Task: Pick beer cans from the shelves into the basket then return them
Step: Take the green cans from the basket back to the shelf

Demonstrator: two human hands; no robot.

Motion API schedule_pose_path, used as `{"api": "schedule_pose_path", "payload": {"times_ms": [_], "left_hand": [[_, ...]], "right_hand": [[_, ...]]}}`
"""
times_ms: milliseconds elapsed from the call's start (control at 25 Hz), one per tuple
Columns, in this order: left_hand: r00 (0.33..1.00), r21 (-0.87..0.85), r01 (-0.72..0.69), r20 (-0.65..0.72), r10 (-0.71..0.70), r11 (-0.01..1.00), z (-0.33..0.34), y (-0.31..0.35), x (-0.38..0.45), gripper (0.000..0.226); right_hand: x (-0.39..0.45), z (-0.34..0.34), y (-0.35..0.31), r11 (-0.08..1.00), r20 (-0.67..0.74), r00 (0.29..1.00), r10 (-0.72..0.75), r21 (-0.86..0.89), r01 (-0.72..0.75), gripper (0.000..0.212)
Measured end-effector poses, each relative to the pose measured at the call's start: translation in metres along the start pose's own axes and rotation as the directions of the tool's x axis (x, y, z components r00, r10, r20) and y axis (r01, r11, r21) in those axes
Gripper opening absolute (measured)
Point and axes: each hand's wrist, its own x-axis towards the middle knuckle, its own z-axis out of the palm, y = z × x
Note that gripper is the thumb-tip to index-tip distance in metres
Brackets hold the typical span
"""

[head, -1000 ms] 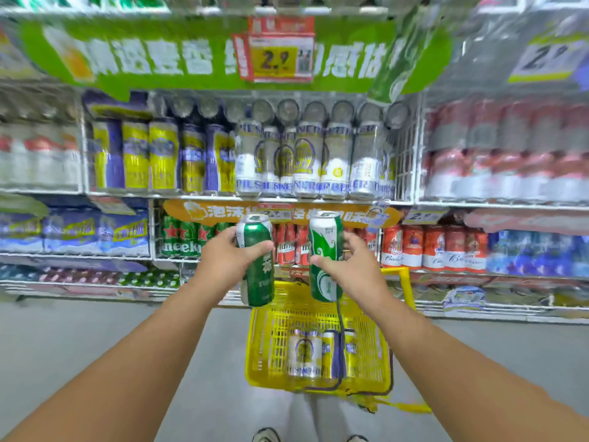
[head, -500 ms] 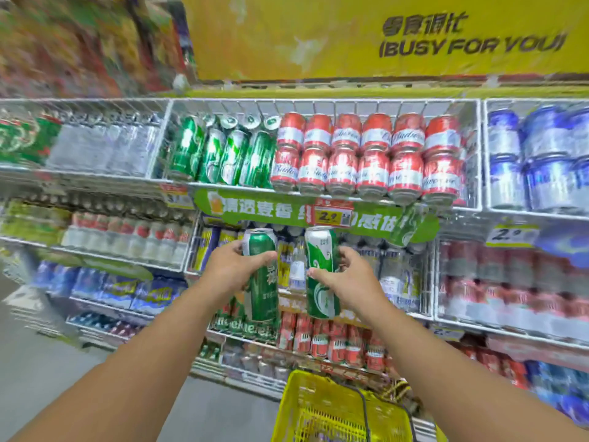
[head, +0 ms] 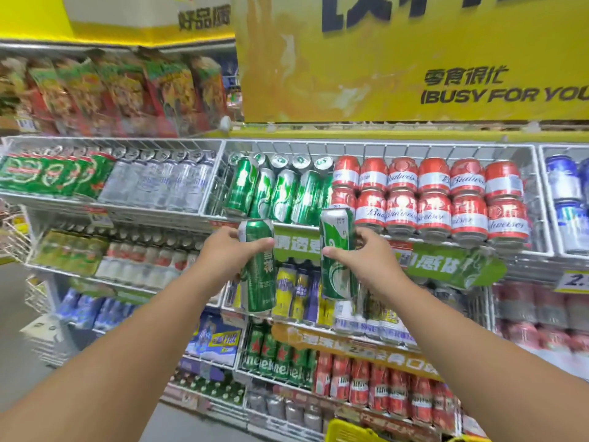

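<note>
You've raised both cans toward the top shelf's green row (head: 274,193), left hand (head: 223,253) clasping one green can (head: 257,272), right hand (head: 369,260) the other (head: 338,253), upright for re-shelving.

A shop's drinks aisle: white wire shelves (head: 382,240) packed with beer cans (head: 436,199), price tags (head: 572,281) and yellow signage (head: 414,59) overhead.

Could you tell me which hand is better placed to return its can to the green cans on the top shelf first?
Probably the right hand: its can is raised higher, its top already level with the green row. The left hand holds its can lower.
</note>
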Motion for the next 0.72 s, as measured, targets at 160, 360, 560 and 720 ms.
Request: {"api": "schedule_pose_path", "payload": {"times_ms": [160, 360, 560, 720], "left_hand": [[0.996, 0.017, -0.068, 0.055, 0.067, 0.998, -0.064, -0.005, 0.051, 0.087], [0.987, 0.024, -0.150, 0.057, 0.149, 0.988, -0.102, 0.010, 0.115, 0.096], [0.982, 0.037, -0.167, 0.100, 0.163, 0.985, -0.091, 0.043, 0.161, 0.074], [0.984, 0.019, -0.156, 0.088, 0.154, 0.988, -0.060, 0.070, 0.185, 0.066]], "right_hand": [[0.027, 0.057, -0.038, 1.000, -0.087, 0.996, 0.016, -0.004, -0.017, 0.098], [0.062, 0.097, -0.073, 0.997, -0.193, 0.978, 0.079, 0.003, -0.080, 0.101], [0.104, 0.099, -0.091, 0.991, -0.236, 0.963, 0.127, -0.017, -0.135, 0.107], [0.140, 0.096, -0.091, 0.990, -0.255, 0.959, 0.126, -0.025, -0.137, 0.106]]}}
